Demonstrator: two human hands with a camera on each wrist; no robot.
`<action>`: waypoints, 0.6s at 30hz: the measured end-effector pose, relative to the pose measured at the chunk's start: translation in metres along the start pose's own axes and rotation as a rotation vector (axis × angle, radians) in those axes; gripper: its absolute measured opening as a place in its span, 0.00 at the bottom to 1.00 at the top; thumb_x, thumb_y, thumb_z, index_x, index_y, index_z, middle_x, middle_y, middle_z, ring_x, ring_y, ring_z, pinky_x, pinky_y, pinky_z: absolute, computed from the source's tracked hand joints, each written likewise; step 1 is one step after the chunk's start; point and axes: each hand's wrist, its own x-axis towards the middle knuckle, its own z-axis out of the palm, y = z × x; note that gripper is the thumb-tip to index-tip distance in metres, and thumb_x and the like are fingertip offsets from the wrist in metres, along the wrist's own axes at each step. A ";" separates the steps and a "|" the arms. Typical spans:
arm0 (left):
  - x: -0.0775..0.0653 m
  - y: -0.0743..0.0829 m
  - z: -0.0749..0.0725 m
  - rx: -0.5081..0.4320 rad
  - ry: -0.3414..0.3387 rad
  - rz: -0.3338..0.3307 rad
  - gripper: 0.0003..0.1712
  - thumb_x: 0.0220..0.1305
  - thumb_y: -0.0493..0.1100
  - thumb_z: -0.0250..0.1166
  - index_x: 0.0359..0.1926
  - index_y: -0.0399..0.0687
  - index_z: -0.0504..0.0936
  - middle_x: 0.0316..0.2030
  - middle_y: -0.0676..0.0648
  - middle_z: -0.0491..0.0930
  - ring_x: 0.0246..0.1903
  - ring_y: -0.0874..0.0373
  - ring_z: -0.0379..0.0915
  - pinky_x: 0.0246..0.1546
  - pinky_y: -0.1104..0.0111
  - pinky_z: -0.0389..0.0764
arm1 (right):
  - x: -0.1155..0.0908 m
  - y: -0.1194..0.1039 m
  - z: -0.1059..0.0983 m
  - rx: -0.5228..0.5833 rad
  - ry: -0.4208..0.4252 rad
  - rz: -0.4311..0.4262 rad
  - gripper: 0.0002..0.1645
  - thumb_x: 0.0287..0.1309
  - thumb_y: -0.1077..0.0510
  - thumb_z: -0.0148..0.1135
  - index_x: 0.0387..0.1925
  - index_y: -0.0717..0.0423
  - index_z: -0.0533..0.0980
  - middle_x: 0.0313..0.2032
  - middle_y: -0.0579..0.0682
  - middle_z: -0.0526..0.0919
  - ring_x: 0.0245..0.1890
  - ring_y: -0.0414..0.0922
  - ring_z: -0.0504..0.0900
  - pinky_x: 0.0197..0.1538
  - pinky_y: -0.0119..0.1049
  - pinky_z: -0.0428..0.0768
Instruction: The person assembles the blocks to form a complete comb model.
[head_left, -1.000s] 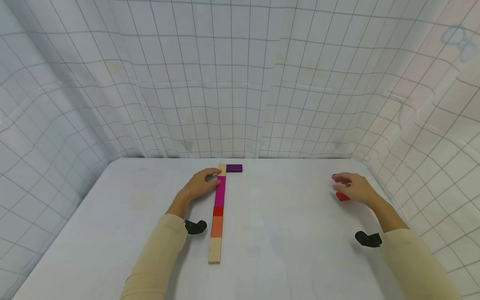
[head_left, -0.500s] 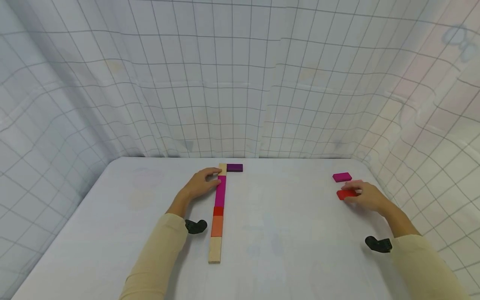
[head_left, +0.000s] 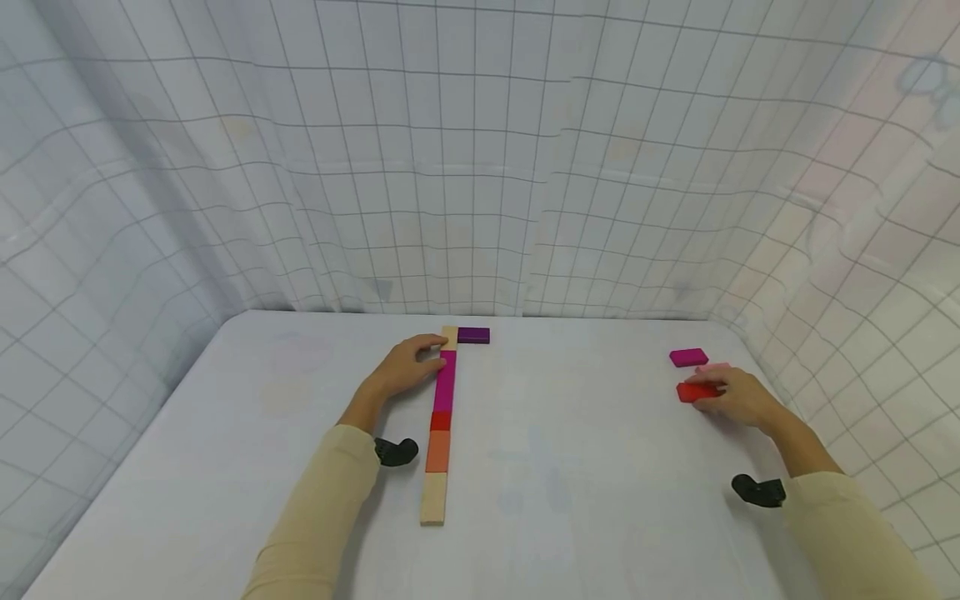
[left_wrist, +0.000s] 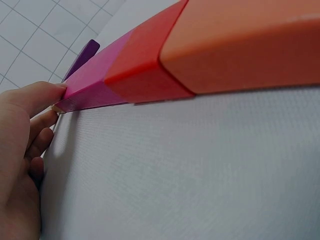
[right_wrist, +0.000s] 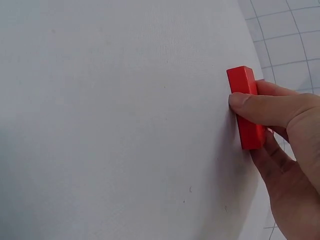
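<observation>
On the left, a straight row of flat blocks runs away from the person: a pale wood block [head_left: 432,500] nearest, then an orange block [head_left: 438,452], a short red block [head_left: 440,421], a magenta block [head_left: 445,385] and a small pale wood block [head_left: 450,332] at the far end. The left hand [head_left: 401,368] rests against the row's far part, its thumb at the magenta side. Off to the right, the right hand [head_left: 738,398] pinches a loose red block [right_wrist: 244,131] between thumb and fingers. The thumb lies across its face in the right wrist view.
A dark purple block [head_left: 473,335] lies crosswise against the row's far end, pointing right. Behind the right hand lie a magenta block [head_left: 688,357] and a partly hidden pink block [head_left: 712,367]. Gridded white curtains [head_left: 480,167] enclose the white table [head_left: 570,467].
The right hand has moved slightly right and toward the person, coming down and taking hold of the loose red block. The left hand stays in place against the row.
</observation>
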 end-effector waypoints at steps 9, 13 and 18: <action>0.002 0.002 -0.001 -0.003 -0.002 0.008 0.29 0.73 0.46 0.64 0.71 0.44 0.75 0.71 0.38 0.69 0.70 0.41 0.64 0.73 0.46 0.58 | 0.010 -0.013 -0.003 -0.044 0.033 -0.055 0.25 0.62 0.58 0.72 0.58 0.65 0.81 0.55 0.70 0.79 0.52 0.66 0.76 0.48 0.53 0.81; 0.001 0.002 0.000 0.006 -0.003 0.009 0.29 0.73 0.46 0.63 0.71 0.43 0.75 0.71 0.37 0.69 0.70 0.40 0.63 0.73 0.46 0.58 | 0.018 -0.023 -0.003 -0.039 0.036 -0.080 0.24 0.62 0.60 0.72 0.57 0.66 0.81 0.55 0.70 0.80 0.52 0.66 0.76 0.48 0.51 0.82; 0.000 0.002 0.000 0.014 -0.008 -0.013 0.29 0.73 0.46 0.63 0.72 0.44 0.74 0.72 0.38 0.68 0.72 0.40 0.61 0.73 0.45 0.57 | 0.023 -0.035 -0.002 -0.024 0.024 -0.110 0.23 0.63 0.63 0.69 0.59 0.67 0.81 0.57 0.69 0.79 0.55 0.66 0.75 0.52 0.55 0.82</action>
